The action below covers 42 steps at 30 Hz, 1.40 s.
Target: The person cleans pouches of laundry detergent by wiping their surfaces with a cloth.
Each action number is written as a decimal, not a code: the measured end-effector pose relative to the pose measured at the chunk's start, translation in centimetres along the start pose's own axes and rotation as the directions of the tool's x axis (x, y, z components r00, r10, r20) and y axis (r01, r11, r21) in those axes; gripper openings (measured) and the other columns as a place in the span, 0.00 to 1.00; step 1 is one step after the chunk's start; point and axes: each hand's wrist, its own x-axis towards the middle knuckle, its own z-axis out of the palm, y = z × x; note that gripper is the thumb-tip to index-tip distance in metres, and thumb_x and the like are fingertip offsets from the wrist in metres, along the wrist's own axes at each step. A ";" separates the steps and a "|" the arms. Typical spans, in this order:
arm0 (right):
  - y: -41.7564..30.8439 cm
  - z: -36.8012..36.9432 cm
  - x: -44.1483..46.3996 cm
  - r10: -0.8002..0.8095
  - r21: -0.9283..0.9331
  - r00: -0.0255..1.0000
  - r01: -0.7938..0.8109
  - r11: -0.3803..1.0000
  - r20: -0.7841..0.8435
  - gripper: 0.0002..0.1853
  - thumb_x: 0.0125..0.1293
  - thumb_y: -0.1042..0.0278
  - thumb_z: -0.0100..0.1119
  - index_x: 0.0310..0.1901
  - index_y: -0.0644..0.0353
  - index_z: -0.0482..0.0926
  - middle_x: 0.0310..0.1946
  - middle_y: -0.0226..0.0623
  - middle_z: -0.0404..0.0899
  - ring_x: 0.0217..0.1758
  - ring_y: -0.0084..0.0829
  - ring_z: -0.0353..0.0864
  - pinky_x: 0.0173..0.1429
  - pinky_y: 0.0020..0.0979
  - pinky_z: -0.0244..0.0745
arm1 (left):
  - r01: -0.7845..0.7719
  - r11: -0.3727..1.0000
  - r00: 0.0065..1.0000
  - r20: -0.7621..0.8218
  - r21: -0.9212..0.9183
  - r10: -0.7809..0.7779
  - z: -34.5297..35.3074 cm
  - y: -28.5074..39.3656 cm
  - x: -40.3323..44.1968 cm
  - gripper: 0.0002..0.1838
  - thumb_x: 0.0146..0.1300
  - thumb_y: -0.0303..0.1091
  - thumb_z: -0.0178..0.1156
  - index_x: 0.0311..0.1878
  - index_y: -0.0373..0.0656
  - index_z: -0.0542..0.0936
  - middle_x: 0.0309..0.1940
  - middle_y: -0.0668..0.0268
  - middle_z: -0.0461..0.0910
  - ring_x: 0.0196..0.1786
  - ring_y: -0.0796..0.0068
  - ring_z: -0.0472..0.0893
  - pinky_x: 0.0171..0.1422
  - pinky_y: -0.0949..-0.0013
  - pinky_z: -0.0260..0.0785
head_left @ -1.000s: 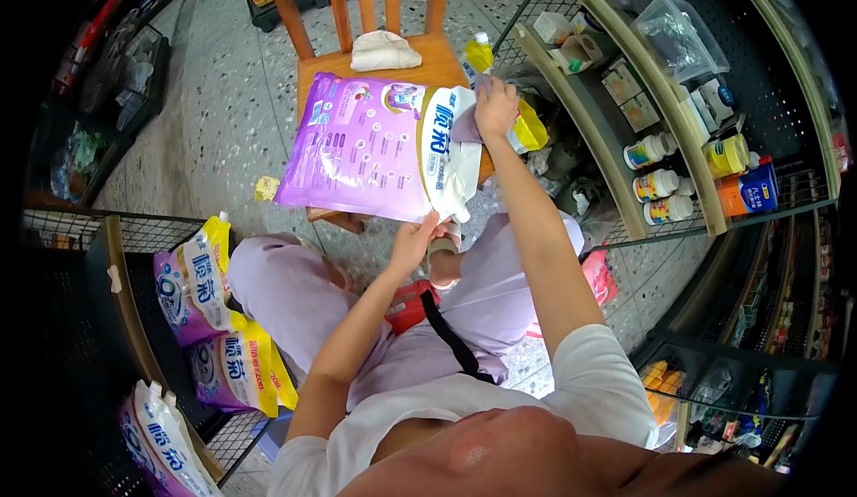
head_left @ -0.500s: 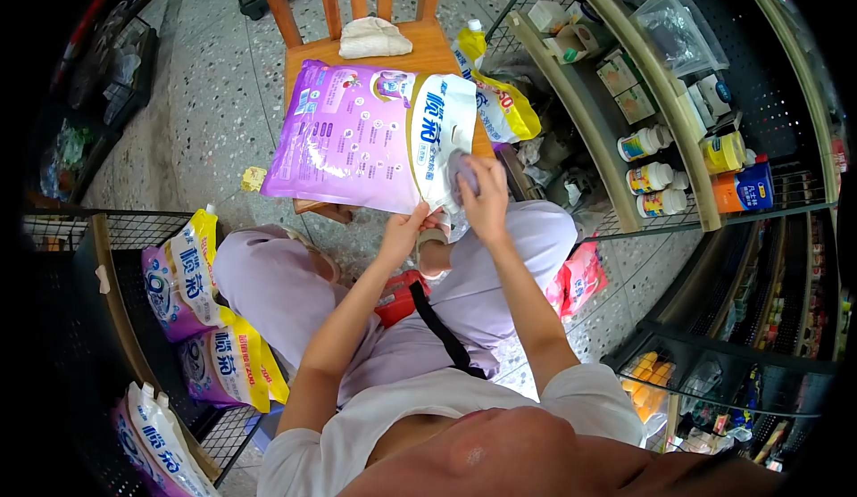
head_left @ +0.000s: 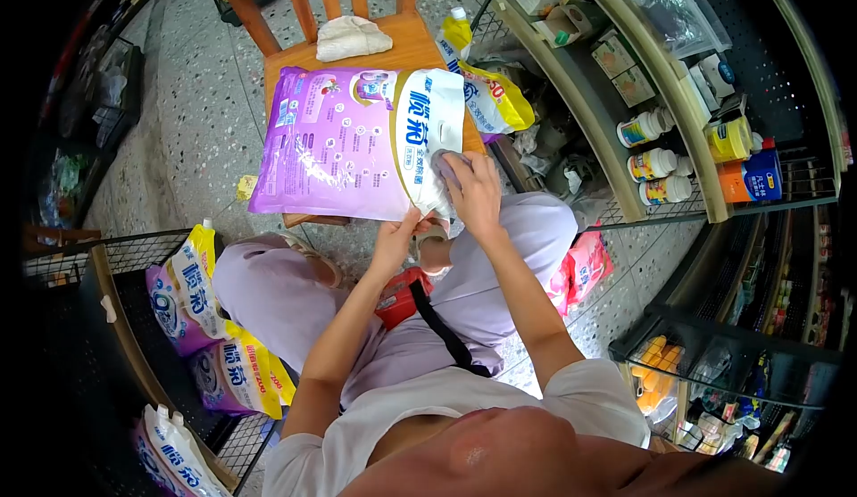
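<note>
currently, in the head view, the left hand (head_left: 395, 236) pinches the near right corner of a purple-and-white bag (head_left: 335, 144) between thumb and fingers. the bag lies flat ahead of both hands, on a wooden chair (head_left: 406, 40), its white end closest to them. the right hand (head_left: 479, 189) is closed over a greyish-purple cloth (head_left: 446, 165), partly hidden by the fingers and set against that white end. beyond the hands, past the bag's far edge, a folded whitish cloth (head_left: 354, 38) rests on the seat. ahead and to the right of the right hand stands a yellow-topped bag (head_left: 500, 103); farther right, a shelf (head_left: 594, 113) carries white-capped bottles (head_left: 652, 164).
</note>
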 end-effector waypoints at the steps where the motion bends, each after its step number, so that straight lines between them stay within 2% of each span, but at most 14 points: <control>1: -0.1 0.1 0.1 0.004 -0.006 1.000 -0.004 1.000 -0.009 0.19 0.54 0.73 0.67 0.50 0.57 0.82 0.43 0.39 0.76 0.46 0.43 0.75 0.51 0.40 0.71 | 0.001 1.000 1.000 0.000 0.005 -0.001 0.0 0.0 0.0 0.21 0.75 0.46 0.53 0.50 0.35 0.83 0.41 0.63 0.86 0.40 0.78 0.81 0.50 0.71 0.74; 4: -0.3 0.1 0.9 0.068 -0.036 0.998 -0.068 0.997 -0.004 0.18 0.55 0.73 0.67 0.49 0.56 0.83 0.43 0.38 0.77 0.45 0.43 0.75 0.50 0.40 0.71 | -0.006 1.000 1.000 -0.001 0.011 0.006 0.0 0.2 0.0 0.21 0.75 0.45 0.54 0.50 0.35 0.83 0.40 0.63 0.86 0.39 0.78 0.81 0.49 0.71 0.73; 10: 1.5 1.0 4.0 0.096 -0.146 0.995 -0.101 0.984 -0.039 0.15 0.58 0.69 0.65 0.48 0.55 0.84 0.41 0.38 0.79 0.45 0.43 0.76 0.50 0.40 0.72 | 0.004 0.999 1.000 -0.020 -0.040 -0.005 0.8 1.5 -0.7 0.20 0.75 0.43 0.53 0.48 0.33 0.84 0.41 0.63 0.86 0.38 0.81 0.80 0.47 0.75 0.72; 14: 3.2 2.1 6.2 0.109 -0.175 0.994 -0.112 0.978 -0.029 0.15 0.59 0.67 0.64 0.48 0.53 0.85 0.42 0.38 0.79 0.45 0.43 0.77 0.50 0.43 0.73 | -0.004 1.000 1.000 -0.022 -0.004 0.003 0.8 1.5 -0.8 0.20 0.75 0.44 0.53 0.48 0.34 0.84 0.40 0.65 0.86 0.39 0.81 0.80 0.47 0.75 0.72; 20: 5.3 3.9 9.6 0.083 -0.297 0.994 -0.100 0.950 -0.069 0.13 0.59 0.65 0.65 0.47 0.50 0.85 0.44 0.40 0.79 0.47 0.46 0.77 0.50 0.44 0.74 | -0.005 1.000 1.000 0.015 0.028 0.004 0.0 0.4 -0.3 0.21 0.75 0.46 0.53 0.50 0.35 0.83 0.42 0.64 0.86 0.39 0.81 0.81 0.48 0.74 0.72; 23: 6.6 5.0 10.9 0.016 -0.337 0.991 -0.061 0.940 -0.136 0.13 0.59 0.64 0.65 0.47 0.51 0.85 0.44 0.43 0.80 0.46 0.48 0.78 0.50 0.44 0.74 | -0.010 1.000 1.000 0.012 0.028 0.009 0.2 0.5 -0.3 0.22 0.75 0.46 0.53 0.49 0.34 0.83 0.43 0.64 0.86 0.39 0.81 0.81 0.48 0.74 0.72; 26: 8.0 5.9 12.0 0.134 -0.257 0.983 -0.164 0.953 -0.127 0.13 0.60 0.65 0.62 0.47 0.51 0.84 0.44 0.46 0.80 0.50 0.48 0.78 0.54 0.45 0.73 | -0.024 0.999 1.000 0.010 0.026 0.024 0.3 0.9 -0.4 0.22 0.75 0.47 0.53 0.48 0.34 0.83 0.43 0.63 0.86 0.40 0.81 0.80 0.49 0.74 0.72; 29: 10.1 5.8 12.6 0.301 -0.060 0.954 -0.301 0.952 -0.012 0.14 0.61 0.66 0.62 0.49 0.54 0.84 0.44 0.49 0.80 0.51 0.50 0.78 0.56 0.45 0.72 | -0.037 0.999 0.999 0.033 0.030 0.036 0.0 0.6 -0.3 0.23 0.75 0.47 0.53 0.47 0.34 0.83 0.43 0.63 0.86 0.40 0.80 0.80 0.49 0.74 0.72; 32: 9.8 4.3 11.8 0.126 0.048 0.969 -0.119 0.992 -0.212 0.14 0.62 0.68 0.61 0.49 0.59 0.83 0.41 0.49 0.82 0.51 0.51 0.79 0.58 0.44 0.72 | -0.042 0.997 0.999 0.036 0.068 0.040 -0.4 0.3 0.2 0.23 0.75 0.48 0.53 0.47 0.34 0.83 0.43 0.63 0.86 0.40 0.80 0.80 0.49 0.74 0.72; 33: 9.0 3.4 11.3 0.101 0.093 0.969 -0.082 0.992 -0.225 0.14 0.62 0.69 0.62 0.49 0.60 0.82 0.42 0.48 0.81 0.51 0.51 0.78 0.58 0.41 0.72 | -0.037 0.996 0.999 0.027 0.079 0.035 -0.4 0.1 0.2 0.23 0.75 0.48 0.53 0.47 0.34 0.83 0.43 0.63 0.86 0.40 0.80 0.80 0.49 0.74 0.72; 34: 7.6 2.5 10.6 0.090 0.126 0.975 -0.065 0.990 -0.203 0.15 0.61 0.69 0.62 0.50 0.59 0.82 0.43 0.48 0.81 0.51 0.50 0.78 0.57 0.41 0.72 | -0.027 0.996 0.999 0.020 0.090 0.025 -0.4 -0.1 0.1 0.23 0.75 0.48 0.52 0.47 0.34 0.83 0.43 0.63 0.86 0.40 0.80 0.80 0.49 0.74 0.72; 37: 4.0 0.3 7.4 0.029 0.188 0.994 -0.009 0.982 -0.105 0.17 0.60 0.69 0.64 0.51 0.59 0.82 0.45 0.46 0.78 0.50 0.49 0.77 0.56 0.42 0.71 | -0.033 0.999 0.999 -0.024 0.025 0.033 0.1 -0.1 0.2 0.21 0.74 0.44 0.54 0.43 0.31 0.84 0.35 0.63 0.85 0.35 0.80 0.80 0.43 0.75 0.72; 40: 1.2 0.0 3.7 -0.128 0.154 0.992 0.125 0.980 0.009 0.18 0.56 0.73 0.66 0.51 0.59 0.82 0.44 0.43 0.78 0.50 0.45 0.77 0.56 0.39 0.71 | -0.022 1.000 0.999 0.029 -0.010 0.023 0.2 0.4 0.0 0.23 0.75 0.48 0.53 0.48 0.33 0.83 0.42 0.62 0.86 0.40 0.78 0.81 0.50 0.72 0.74; 42: -0.2 0.5 1.7 -0.136 0.146 0.990 0.130 0.981 0.025 0.19 0.55 0.73 0.67 0.51 0.57 0.81 0.44 0.41 0.77 0.50 0.44 0.76 0.56 0.39 0.71 | -0.033 0.999 0.999 0.016 -0.008 0.033 0.2 0.3 0.1 0.23 0.75 0.47 0.53 0.48 0.33 0.83 0.42 0.61 0.86 0.40 0.78 0.81 0.51 0.71 0.74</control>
